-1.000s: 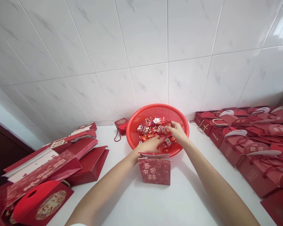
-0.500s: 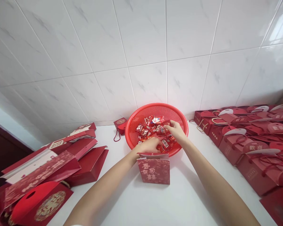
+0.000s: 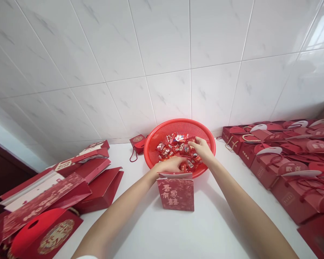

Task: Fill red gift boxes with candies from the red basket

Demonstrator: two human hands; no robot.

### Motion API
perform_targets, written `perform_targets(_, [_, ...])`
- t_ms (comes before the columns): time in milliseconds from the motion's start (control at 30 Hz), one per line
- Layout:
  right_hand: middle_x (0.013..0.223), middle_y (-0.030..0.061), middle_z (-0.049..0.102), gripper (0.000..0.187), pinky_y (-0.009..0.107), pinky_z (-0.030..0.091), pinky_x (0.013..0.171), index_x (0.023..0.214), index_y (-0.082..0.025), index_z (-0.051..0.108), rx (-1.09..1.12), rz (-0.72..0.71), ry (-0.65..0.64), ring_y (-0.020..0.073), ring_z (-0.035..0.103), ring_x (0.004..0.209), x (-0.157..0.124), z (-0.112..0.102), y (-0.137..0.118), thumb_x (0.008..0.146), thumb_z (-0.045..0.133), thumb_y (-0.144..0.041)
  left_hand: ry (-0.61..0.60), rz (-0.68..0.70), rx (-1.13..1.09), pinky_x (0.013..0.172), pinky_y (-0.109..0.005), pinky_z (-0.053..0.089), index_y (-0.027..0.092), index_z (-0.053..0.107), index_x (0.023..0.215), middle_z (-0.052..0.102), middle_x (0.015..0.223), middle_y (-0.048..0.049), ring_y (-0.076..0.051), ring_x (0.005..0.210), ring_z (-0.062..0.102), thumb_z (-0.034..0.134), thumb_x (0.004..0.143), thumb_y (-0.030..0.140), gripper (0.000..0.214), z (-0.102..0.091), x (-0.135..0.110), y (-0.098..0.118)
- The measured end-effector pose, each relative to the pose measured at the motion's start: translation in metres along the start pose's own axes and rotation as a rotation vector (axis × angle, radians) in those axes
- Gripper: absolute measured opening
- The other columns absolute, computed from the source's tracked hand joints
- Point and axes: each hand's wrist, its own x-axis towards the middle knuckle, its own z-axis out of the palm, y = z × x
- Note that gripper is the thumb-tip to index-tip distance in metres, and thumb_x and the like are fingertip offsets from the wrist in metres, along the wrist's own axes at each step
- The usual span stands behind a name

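Note:
A round red mesh basket (image 3: 178, 126) stands against the tiled wall with several small wrapped candies (image 3: 172, 148) in it. Both my hands reach into it. My left hand (image 3: 170, 164) lies over the candies at the basket's near rim, fingers curled down on them. My right hand (image 3: 202, 149) is further in, fingers bent and pinching among the candies. A small red paper gift bag (image 3: 176, 192) with pale characters stands upright and open on the white counter just in front of the basket, under my left hand.
Rows of closed red gift boxes with cord handles (image 3: 283, 158) fill the counter at the right. A heap of flat, unfolded red bags (image 3: 56, 187) lies at the left. A single small red box (image 3: 137, 141) sits by the wall left of the basket.
Both hands have stayed in the basket, shifting slightly among the candies. The right hand's fingers have curled in a little more. The gift bag has not moved.

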Motion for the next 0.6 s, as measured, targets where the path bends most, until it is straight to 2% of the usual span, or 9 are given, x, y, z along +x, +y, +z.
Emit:
perform_targets(100, [0.067, -0.0003, 0.063, 0.02, 0.029, 0.045, 0.063, 0.07, -0.02, 0.056, 0.029, 0.003, 0.018, 0.0166, 0.058, 0.065, 0.001, 0.0, 0.0, 0.068, 0.064, -0.039, 0.055, 0.035, -0.03, 0.062, -0.026, 0.044, 0.021, 0.07, 0.099, 0.07, 0.088, -0.0015, -0.021, 0.077, 0.062, 0.063, 0.07, 0.024, 0.03, 0.002, 0.002, -0.004])
perform_targets(200, [0.071, 0.0004, 0.064, 0.024, 0.03, 0.045, 0.064, 0.074, -0.02, 0.058, 0.042, -0.007, 0.033, 0.0173, 0.059, 0.069, 0.001, 0.0, 0.0, 0.071, 0.065, -0.043, 0.149, 0.042, -0.017, 0.077, -0.028, 0.049, 0.018, 0.073, 0.093, 0.071, 0.099, -0.0038, -0.023, 0.089, 0.065, 0.064, 0.068, 0.018, 0.027, 0.002, 0.006, -0.006])
perform_targets(267, [0.072, 0.0006, 0.064, 0.026, 0.03, 0.046, 0.066, 0.074, -0.021, 0.058, 0.046, -0.009, 0.044, 0.0176, 0.059, 0.07, 0.001, -0.001, 0.0, 0.071, 0.066, -0.045, 0.261, 0.019, -0.035, 0.085, -0.03, 0.049, 0.017, 0.074, 0.089, 0.072, 0.098, -0.0047, -0.022, 0.092, 0.065, 0.065, 0.066, 0.014, 0.025, 0.001, 0.008, -0.006])
perform_targets(333, [0.072, 0.0006, 0.064, 0.029, 0.031, 0.047, 0.066, 0.073, -0.021, 0.056, 0.062, 0.002, 0.058, 0.0182, 0.059, 0.07, 0.002, -0.001, 0.002, 0.071, 0.068, -0.047, 0.423, -0.02, -0.078, 0.088, -0.031, 0.05, 0.016, 0.074, 0.088, 0.073, 0.097, -0.0051, -0.022, 0.091, 0.066, 0.065, 0.067, 0.011, 0.023, -0.002, 0.01, -0.007])
perform_targets(467, [0.074, 0.0014, 0.064, 0.03, 0.033, 0.049, 0.068, 0.072, -0.022, 0.052, 0.103, 0.008, 0.102, 0.0195, 0.061, 0.072, 0.005, -0.002, 0.003, 0.07, 0.07, -0.046, 0.722, -0.043, -0.242, 0.091, -0.032, 0.051, 0.016, 0.071, 0.088, 0.075, 0.097, -0.0056, -0.021, 0.094, 0.068, 0.069, 0.072, 0.015, 0.016, -0.007, 0.012, -0.01])
perform_targets(533, [0.075, 0.0015, 0.065, 0.028, 0.032, 0.049, 0.07, 0.072, -0.022, 0.052, 0.104, 0.016, 0.127, 0.0192, 0.061, 0.074, 0.004, -0.001, 0.002, 0.071, 0.07, -0.043, 0.79, -0.018, -0.337, 0.089, -0.032, 0.052, 0.016, 0.07, 0.088, 0.075, 0.095, -0.0056, -0.02, 0.091, 0.069, 0.07, 0.073, 0.017, 0.015, -0.009, 0.013, -0.012])
perform_targets(600, [0.076, 0.0016, 0.066, 0.025, 0.031, 0.05, 0.069, 0.073, -0.022, 0.054, 0.099, 0.056, 0.122, 0.019, 0.062, 0.074, 0.002, -0.001, -0.002, 0.071, 0.07, -0.041, 0.807, 0.011, -0.412, 0.088, -0.032, 0.054, 0.015, 0.068, 0.088, 0.075, 0.094, -0.006, -0.02, 0.089, 0.069, 0.07, 0.074, 0.018, 0.014, -0.009, 0.013, -0.013])
